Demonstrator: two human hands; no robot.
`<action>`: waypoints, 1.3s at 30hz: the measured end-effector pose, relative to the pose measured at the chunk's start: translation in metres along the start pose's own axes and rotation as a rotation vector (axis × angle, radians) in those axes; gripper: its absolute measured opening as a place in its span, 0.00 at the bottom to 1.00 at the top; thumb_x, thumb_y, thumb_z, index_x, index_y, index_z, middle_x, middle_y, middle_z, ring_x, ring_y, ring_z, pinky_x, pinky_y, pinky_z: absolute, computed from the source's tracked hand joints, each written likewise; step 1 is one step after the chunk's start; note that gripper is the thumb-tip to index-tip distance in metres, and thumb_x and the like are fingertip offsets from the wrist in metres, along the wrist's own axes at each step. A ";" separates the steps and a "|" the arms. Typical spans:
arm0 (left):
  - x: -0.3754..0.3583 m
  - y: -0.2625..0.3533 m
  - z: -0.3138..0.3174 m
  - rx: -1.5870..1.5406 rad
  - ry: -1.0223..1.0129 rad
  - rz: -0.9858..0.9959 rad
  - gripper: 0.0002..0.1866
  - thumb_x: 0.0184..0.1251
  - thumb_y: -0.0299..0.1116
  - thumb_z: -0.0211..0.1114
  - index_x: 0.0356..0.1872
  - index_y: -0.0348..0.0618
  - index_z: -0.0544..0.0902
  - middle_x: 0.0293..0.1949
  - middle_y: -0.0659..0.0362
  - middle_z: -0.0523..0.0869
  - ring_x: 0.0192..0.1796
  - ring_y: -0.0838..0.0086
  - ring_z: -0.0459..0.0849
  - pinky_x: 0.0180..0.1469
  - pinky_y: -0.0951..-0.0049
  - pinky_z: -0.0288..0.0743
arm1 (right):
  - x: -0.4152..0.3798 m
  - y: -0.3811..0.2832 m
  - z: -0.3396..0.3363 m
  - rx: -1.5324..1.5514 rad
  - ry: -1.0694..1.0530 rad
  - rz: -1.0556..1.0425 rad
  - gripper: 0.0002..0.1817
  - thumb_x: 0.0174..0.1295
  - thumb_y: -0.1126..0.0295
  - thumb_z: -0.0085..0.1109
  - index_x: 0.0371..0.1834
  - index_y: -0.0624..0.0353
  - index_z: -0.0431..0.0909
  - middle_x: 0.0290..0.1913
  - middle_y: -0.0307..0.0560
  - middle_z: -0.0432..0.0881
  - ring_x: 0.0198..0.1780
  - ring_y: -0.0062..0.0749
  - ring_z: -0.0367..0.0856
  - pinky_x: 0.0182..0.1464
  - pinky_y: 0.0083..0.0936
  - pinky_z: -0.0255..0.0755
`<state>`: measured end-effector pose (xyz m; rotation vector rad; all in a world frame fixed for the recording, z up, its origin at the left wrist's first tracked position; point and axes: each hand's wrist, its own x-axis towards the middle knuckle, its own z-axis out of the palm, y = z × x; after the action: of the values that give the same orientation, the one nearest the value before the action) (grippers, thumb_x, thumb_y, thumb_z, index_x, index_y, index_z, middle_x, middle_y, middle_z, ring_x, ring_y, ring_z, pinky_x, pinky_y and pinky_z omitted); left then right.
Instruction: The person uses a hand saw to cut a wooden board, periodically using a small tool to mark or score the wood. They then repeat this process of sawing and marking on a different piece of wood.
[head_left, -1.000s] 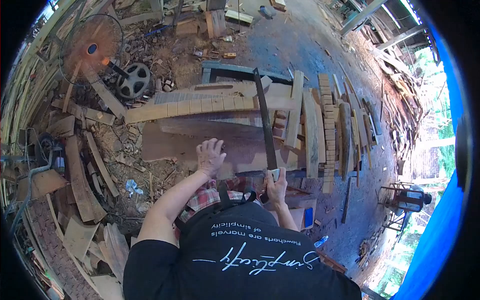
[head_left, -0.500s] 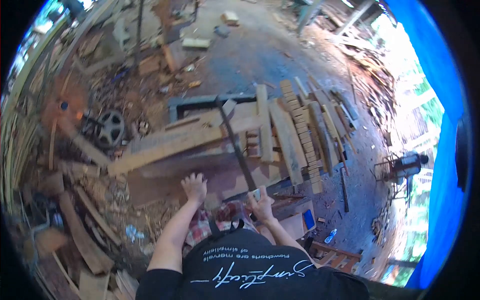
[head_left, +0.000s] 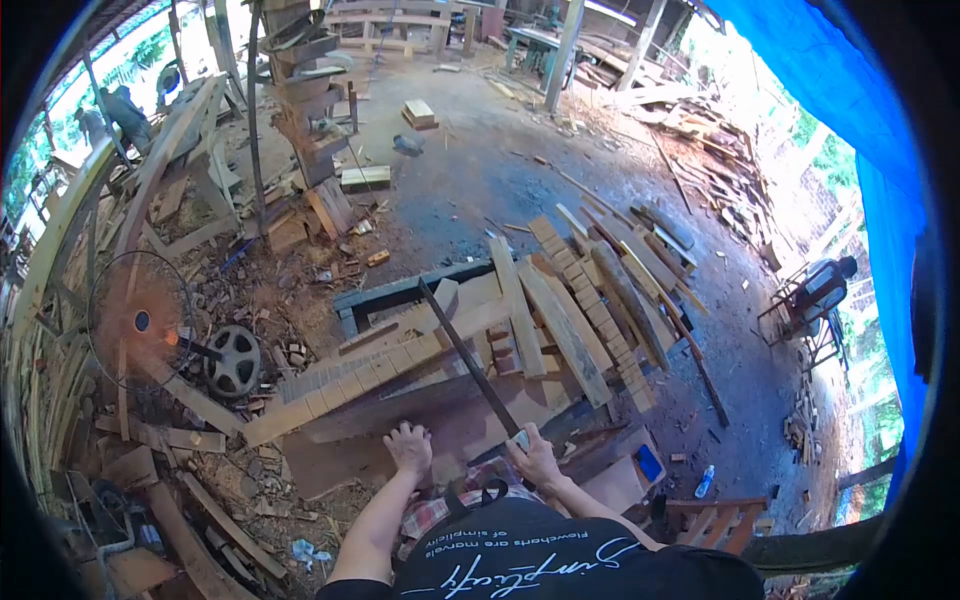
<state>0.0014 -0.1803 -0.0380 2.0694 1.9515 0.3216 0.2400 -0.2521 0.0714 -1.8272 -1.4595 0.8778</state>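
Note:
My right hand [head_left: 534,456] is closed around the pale handle of a long, dark, narrow blade [head_left: 470,362]. The blade slants away to the upper left, passing over the wood in front of me. My left hand [head_left: 409,449] lies with fingers spread on a brown board [head_left: 335,463] and holds nothing. Just beyond it, a long plank with evenly spaced cross lines [head_left: 345,390] runs across the work surface. Several loose boards [head_left: 565,325] lie side by side to the right, among them a strip with regular cross marks [head_left: 592,312].
A round fan [head_left: 140,320] stands at left beside a spoked wheel [head_left: 233,360]. Offcuts [head_left: 290,345] litter the ground there. Stacked timber [head_left: 690,130] lines the far right. A chair [head_left: 808,300], a water bottle [head_left: 706,481] and a wooden frame [head_left: 725,520] are at right.
My view has tilted upward and shifted, so the scene sits lower and more of the far background shows. My left hand stays on the board, and the blade stays in my right hand.

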 end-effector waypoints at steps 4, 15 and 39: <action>-0.007 -0.004 0.001 0.033 0.025 0.098 0.11 0.56 0.42 0.68 0.40 0.55 0.84 0.45 0.57 0.74 0.50 0.59 0.72 0.50 0.52 0.63 | 0.000 0.005 0.004 0.025 -0.019 0.024 0.16 0.63 0.65 0.59 0.43 0.59 0.63 0.28 0.62 0.80 0.35 0.62 0.81 0.33 0.44 0.72; -0.011 -0.007 -0.013 -0.039 -0.064 0.127 0.15 0.61 0.47 0.63 0.46 0.56 0.82 0.50 0.56 0.73 0.53 0.57 0.72 0.52 0.50 0.66 | 0.005 0.024 0.009 -0.063 0.006 -0.103 0.13 0.64 0.68 0.59 0.42 0.59 0.65 0.23 0.51 0.78 0.24 0.35 0.80 0.27 0.33 0.71; -0.004 0.007 -0.025 -0.211 -0.109 0.212 0.08 0.58 0.39 0.66 0.33 0.50 0.79 0.36 0.56 0.80 0.43 0.59 0.79 0.44 0.57 0.69 | 0.034 0.033 -0.036 0.100 -0.116 0.000 0.16 0.63 0.62 0.60 0.41 0.59 0.64 0.28 0.65 0.77 0.36 0.67 0.77 0.33 0.48 0.69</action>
<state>-0.0008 -0.1839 -0.0124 2.1090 1.5665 0.4290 0.2936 -0.2279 0.0620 -1.7286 -1.4584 1.0526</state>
